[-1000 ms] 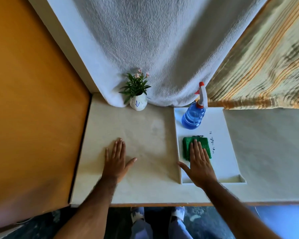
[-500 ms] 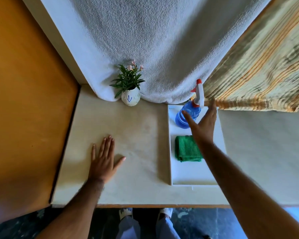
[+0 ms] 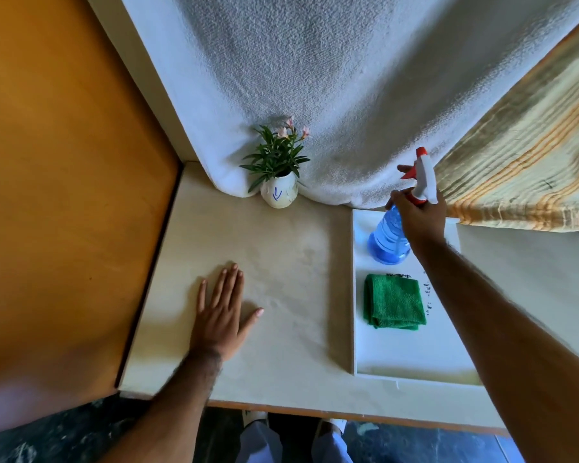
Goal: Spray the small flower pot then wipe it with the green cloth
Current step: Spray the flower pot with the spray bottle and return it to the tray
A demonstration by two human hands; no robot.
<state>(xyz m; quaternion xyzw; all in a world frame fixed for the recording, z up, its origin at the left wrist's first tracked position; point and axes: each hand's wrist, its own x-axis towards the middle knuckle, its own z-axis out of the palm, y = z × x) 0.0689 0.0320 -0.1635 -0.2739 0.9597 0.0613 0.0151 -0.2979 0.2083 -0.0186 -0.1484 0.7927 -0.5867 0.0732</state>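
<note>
Door (image 3: 64, 195): orange panel, far left of the flower pot, out of the way.
Left hand (image 3: 219, 315): flat on the table (image 3: 281, 262), fingers spread wide and holding nothing; lying near-left of the flower pot, as half a second ago.
Flower pot (image 3: 279, 193): small, white, blue arrow mark, green leaves and pink blooms; upright at the back of the table, touching the hanging white towel (image 3: 315, 78). Not yet sprayed, by the look of it.
Path: bare table between flower pot and tray, nothing blocking.
Tray (image 3: 415, 362): white, well right of the flower pot.
Spray bottle (image 3: 390, 238): blue, red-and-white head, at the tray's back end, right of the flower pot.
Green cloth (image 3: 394, 301): folded, on the tray, nearer than the bottle, untouched.
Right hand (image 3: 418, 212): off the cloth a second ago, now closed round the bottle's neck, one finger out past the trigger. Spraying step likely starting.
Risk: towel directly behind the flower pot likely to catch spray.
Curtain (image 3: 522, 162): striped, far right of the flower pot.
</note>
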